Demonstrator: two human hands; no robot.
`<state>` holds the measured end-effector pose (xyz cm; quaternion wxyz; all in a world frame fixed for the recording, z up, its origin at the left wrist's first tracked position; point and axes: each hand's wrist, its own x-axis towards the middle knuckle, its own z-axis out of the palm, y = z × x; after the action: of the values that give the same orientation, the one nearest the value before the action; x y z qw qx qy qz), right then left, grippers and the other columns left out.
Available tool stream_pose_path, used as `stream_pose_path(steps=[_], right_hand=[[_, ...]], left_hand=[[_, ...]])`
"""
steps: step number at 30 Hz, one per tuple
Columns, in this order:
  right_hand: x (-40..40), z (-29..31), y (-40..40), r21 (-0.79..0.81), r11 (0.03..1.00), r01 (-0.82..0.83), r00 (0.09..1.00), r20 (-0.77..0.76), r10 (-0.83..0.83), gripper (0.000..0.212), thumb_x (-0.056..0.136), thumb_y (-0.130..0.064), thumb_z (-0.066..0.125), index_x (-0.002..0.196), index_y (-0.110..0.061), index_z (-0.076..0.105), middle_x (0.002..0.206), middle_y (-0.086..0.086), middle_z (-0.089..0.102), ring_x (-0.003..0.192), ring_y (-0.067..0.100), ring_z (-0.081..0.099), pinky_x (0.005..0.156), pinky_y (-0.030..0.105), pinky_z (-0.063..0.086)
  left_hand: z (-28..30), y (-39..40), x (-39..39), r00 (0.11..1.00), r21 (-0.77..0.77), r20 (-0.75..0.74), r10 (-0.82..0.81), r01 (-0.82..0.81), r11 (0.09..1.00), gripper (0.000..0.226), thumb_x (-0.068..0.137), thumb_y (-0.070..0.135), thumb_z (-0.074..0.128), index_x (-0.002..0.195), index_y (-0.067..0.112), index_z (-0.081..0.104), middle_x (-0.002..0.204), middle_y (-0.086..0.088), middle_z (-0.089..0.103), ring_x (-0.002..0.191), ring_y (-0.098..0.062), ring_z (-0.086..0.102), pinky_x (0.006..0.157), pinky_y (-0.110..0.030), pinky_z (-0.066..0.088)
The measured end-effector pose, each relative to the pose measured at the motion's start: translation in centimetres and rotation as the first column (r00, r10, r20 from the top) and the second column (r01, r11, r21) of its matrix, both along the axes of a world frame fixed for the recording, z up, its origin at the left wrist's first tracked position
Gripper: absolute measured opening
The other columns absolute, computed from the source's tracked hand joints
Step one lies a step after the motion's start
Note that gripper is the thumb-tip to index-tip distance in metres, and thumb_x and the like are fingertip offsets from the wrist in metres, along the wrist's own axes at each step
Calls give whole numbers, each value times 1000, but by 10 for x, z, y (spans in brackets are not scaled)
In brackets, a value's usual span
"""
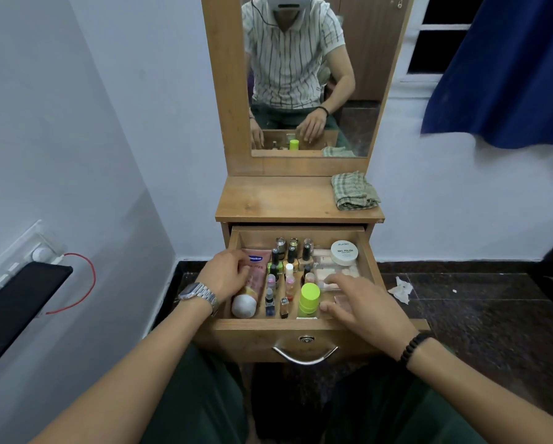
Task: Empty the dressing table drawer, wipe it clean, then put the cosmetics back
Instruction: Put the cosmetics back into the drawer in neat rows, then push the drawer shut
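Note:
The wooden drawer [300, 330] of the dressing table is pulled out and full of cosmetics. My left hand [225, 274] lies over the left side, fingers curled onto a pink tube [252, 285] with a white cap. My right hand [361, 304] reaches into the right side with fingers spread over a small pink item [341, 299] and pale packets [324, 277]. Between the hands stand several nail polish bottles [292, 251] and a lime green container [309, 299]. A white round jar [343, 252] sits at the back right. A folded checked cloth [353, 190] lies on the table top.
The mirror [310, 75] above reflects a person in a striped shirt. A crumpled tissue [402, 288] lies on the dark floor to the right. A wall socket with a red wire [83, 283] and a black device [19, 309] are on the left wall. A blue curtain [508, 65] hangs at the right.

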<state>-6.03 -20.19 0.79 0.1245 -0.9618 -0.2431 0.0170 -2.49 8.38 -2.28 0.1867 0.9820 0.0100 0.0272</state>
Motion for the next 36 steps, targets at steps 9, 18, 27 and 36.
stream_pose_path(steps=[9,18,27,36], right_hand=[[-30,-34,-27,-135,987,92,985,158,-70,85,83,-84,22,146,-28,35,154,-3,33,139,16,37,115,38,20],[-25,-36,-18,-145,980,136,970,220,-102,84,82,-82,27,141,-24,44,149,2,42,134,20,45,107,44,23],[7,-39,-15,-109,984,143,955,277,-108,86,82,-83,23,147,-27,34,156,-1,30,140,18,34,111,45,18],[49,-37,-12,-140,984,107,948,313,-58,91,81,-79,24,154,-27,10,161,0,15,147,19,18,115,45,17]], left_hand=[[-13,-35,-112,943,243,277,-184,117,963,58,97,56,27,141,21,40,149,5,37,143,-14,22,116,-38,17],[-28,-36,-122,953,284,259,-155,78,956,65,95,56,29,150,22,23,156,5,24,145,-14,16,112,-39,19],[-25,-36,-90,949,293,289,-128,40,955,63,94,52,32,148,20,30,155,2,27,144,-15,20,110,-38,21],[-27,-31,-47,949,352,292,-122,12,936,70,91,51,36,151,19,20,159,-2,12,145,-17,13,110,-37,17]])
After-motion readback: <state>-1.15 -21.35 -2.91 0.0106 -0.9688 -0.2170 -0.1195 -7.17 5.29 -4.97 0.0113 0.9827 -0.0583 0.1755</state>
